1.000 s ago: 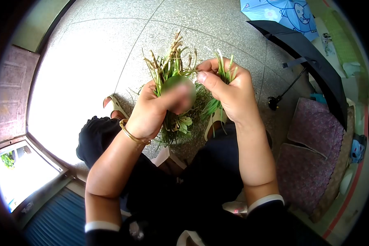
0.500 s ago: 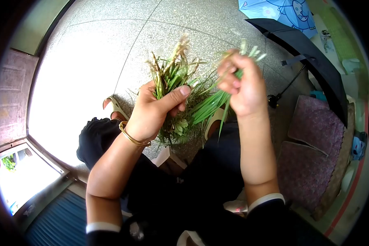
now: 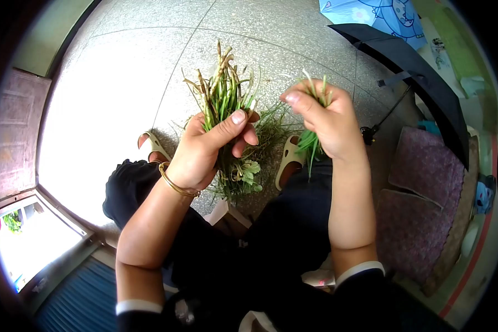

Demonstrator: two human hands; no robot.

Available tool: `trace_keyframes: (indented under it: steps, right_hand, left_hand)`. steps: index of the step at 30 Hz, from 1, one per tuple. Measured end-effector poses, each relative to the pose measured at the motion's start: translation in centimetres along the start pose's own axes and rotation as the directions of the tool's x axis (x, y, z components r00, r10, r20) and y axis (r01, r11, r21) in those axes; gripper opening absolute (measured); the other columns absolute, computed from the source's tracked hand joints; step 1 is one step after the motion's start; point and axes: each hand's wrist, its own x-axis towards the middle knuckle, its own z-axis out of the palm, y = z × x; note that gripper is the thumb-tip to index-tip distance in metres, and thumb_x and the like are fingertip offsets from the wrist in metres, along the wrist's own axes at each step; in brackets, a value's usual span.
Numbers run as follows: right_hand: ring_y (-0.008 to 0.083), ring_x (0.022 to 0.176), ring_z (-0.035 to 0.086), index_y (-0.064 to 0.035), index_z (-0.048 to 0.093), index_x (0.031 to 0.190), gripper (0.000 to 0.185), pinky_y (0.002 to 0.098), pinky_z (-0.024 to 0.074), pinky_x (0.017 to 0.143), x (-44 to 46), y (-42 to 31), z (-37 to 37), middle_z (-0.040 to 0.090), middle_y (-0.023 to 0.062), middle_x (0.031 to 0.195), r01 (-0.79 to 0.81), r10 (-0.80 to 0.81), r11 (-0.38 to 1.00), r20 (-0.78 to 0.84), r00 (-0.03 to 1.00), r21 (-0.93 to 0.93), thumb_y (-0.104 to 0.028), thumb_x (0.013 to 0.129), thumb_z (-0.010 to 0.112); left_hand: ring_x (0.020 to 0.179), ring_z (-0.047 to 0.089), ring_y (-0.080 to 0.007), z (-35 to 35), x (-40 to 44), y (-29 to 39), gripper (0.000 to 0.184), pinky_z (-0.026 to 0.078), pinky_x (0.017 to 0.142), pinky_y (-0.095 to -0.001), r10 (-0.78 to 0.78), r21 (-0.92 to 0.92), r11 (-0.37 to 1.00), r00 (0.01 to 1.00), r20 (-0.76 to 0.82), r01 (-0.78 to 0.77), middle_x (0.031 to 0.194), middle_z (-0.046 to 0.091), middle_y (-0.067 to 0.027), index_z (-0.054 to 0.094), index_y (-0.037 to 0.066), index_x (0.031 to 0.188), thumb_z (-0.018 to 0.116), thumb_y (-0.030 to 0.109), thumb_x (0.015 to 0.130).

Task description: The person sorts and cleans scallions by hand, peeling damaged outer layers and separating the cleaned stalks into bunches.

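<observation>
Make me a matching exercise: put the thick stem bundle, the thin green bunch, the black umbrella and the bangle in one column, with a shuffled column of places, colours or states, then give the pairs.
Column one
1. Thick stem bundle
2. Thin green bunch
3. Black umbrella
4. Bangle

Column two
a. Open, near a blue patterned umbrella
b. Held in the right hand
c. Gold in colour
d. Held in the left hand

Right pairs: 1-d, 2-b, 3-a, 4-c
</observation>
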Motion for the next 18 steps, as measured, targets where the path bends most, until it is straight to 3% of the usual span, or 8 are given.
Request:
trace_keyframes:
  steps: [8,11,15,18]
  right_hand:
    - [-0.0002,0.046,0.033,-0.0005,0.059,0.085,0.011,0.0153,0.0240,0.040,-0.5,0.9,3.0,0.051,-0.0039,0.063,-0.011,-0.026,0.972,0.153,0.988,0.235,-0.008,0.078,0.061]
    - [0.0006,0.045,0.035,-0.0013,0.058,0.084,0.010,0.0154,0.0260,0.040,-0.5,1.1,3.7,0.052,-0.0032,0.063,-0.014,-0.005,0.972,0.078,0.997,0.236,-0.008,0.078,0.061]
    - [0.0015,0.044,0.034,-0.0021,0.056,0.080,0.006,0.0160,0.0269,0.040,-0.3,1.2,3.8,0.048,-0.0042,0.059,-0.024,0.026,0.962,-0.001,1.000,0.273,-0.008,0.078,0.058]
    - [0.0024,0.043,0.030,-0.0025,0.054,0.079,0.008,0.0172,0.0244,0.038,0.0,0.7,3.1,0.044,-0.0028,0.058,-0.087,0.124,0.892,-0.056,0.991,0.444,-0.010,0.079,0.052]
  left_hand:
    - [0.057,0.050,-0.0088,-0.4,0.0,-0.4,0.017,0.040,0.054,-0.0202,0.030,0.041,0.999,0.998,0.056,-0.032,0.071,0.061,-0.0061,0.058,0.000,0.089,0.056,0.017,0.085]
    - [0.058,0.051,-0.0095,-0.2,0.0,-0.1,0.017,0.043,0.055,-0.0212,0.034,0.094,0.995,0.998,0.062,-0.039,0.073,0.062,-0.0074,0.058,0.000,0.090,0.056,0.015,0.085]
    - [0.063,0.057,-0.0135,0.0,0.1,0.1,0.018,0.046,0.057,-0.0241,-0.075,-0.049,0.996,0.997,0.011,0.076,0.077,0.062,-0.0111,0.056,-0.003,0.092,0.054,0.013,0.085]
    - [0.067,0.060,-0.0177,-0.1,0.1,0.4,0.018,0.048,0.058,-0.0256,-0.133,-0.128,0.984,0.991,-0.035,0.127,0.079,0.062,-0.0143,0.054,-0.005,0.093,0.051,0.011,0.086]
